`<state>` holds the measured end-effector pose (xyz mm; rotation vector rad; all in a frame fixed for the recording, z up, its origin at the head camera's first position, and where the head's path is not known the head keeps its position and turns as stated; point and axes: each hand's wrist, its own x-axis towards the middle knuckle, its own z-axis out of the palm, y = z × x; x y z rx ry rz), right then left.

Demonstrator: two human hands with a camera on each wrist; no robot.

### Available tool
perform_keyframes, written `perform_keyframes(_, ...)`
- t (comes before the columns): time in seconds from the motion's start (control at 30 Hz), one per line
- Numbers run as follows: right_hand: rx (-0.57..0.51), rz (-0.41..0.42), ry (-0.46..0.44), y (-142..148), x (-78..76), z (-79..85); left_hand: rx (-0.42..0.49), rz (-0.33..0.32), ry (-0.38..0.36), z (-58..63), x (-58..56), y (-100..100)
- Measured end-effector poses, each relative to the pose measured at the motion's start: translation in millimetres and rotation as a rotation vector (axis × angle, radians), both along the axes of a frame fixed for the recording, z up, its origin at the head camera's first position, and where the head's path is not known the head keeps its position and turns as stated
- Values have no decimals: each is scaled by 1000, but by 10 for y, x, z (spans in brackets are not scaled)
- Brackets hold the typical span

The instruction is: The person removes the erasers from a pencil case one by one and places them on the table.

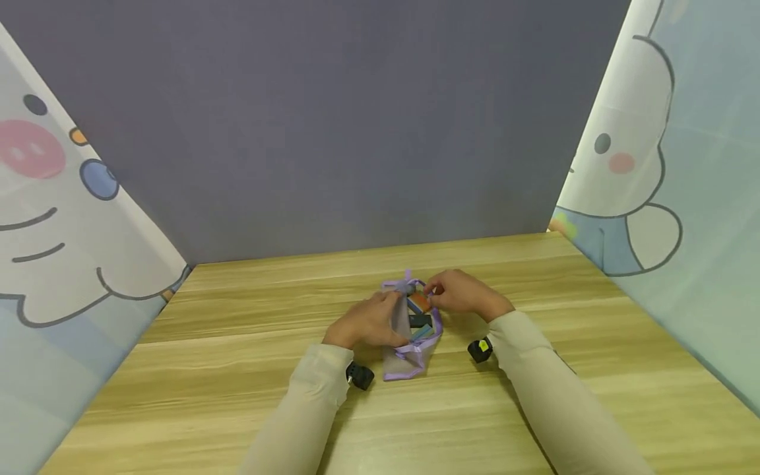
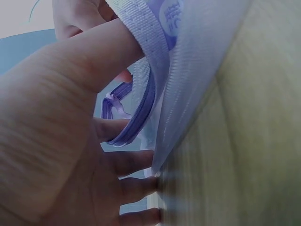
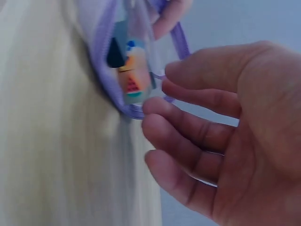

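Several small items [image 1: 420, 320] sit in an open purple-trimmed mesh zip pouch [image 1: 402, 321] on the wood-grain table [image 1: 237, 343]. The left hand [image 1: 371, 321] holds its left side, thumb inside the mouth; the right hand [image 1: 464, 293] has bent fingers at the right rim, and whether they pinch it cannot be told.

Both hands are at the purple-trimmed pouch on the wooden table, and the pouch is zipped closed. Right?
Not quite: the pouch is open, not zipped closed. The head view shows an orange item through its mouth. The left hand and right hand are at it, on the wooden table.
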<state>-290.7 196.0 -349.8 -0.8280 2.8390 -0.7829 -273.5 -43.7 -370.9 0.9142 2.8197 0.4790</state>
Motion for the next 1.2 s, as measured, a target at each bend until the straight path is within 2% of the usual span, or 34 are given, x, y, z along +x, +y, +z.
perform_keyframes(0.13,2,-49,25,12,13,-32,1,-10,-7,-3,-9,42)
perform_keyframes(0.43,34,-72,81,4,24,-63,-7,-9,-2,18,-25,85)
perform_keyframes(0.77,44,-10,100,-70,29,-143,-10,4,-14,-30,-12,24)
perform_keyframes(0.9,48,4,73,-86,33,-174,5,-2,-11,-34,9,11)
perform_keyframes(1.07,50,-1,27,-91,41,-205,11,-4,-5,-43,22,19)
perform_keyframes(1.2,63,-5,41,-91,27,-192,10,-13,1,-35,3,25)
